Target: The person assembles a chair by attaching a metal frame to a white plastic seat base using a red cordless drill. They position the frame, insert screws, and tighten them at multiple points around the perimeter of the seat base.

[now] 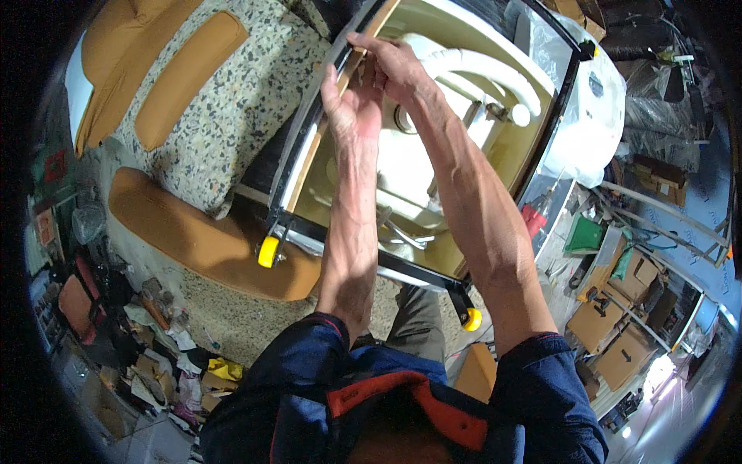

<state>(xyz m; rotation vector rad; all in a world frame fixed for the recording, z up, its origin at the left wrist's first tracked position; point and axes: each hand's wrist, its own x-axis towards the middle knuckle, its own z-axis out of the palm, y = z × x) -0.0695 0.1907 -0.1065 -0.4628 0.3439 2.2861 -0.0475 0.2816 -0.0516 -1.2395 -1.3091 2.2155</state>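
Head view. We see, at upper centre, a cream tub [510,158] within a black frame [567,91], a white hose [498,68] inside. At its left edge lie the half-open left hand [354,108] and right hand [396,69], index finger extended; we cannot tell whether either grips anything.

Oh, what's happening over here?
A person has both bare hands at the wood-edged left side of an open, cream-coloured casing in a black frame with yellow wheels. The left hand and right hand are close together there; whether they grip anything small is hidden. A curved white pipe shows inside the casing, uncovered. Brown padded cushions lie off to the left.
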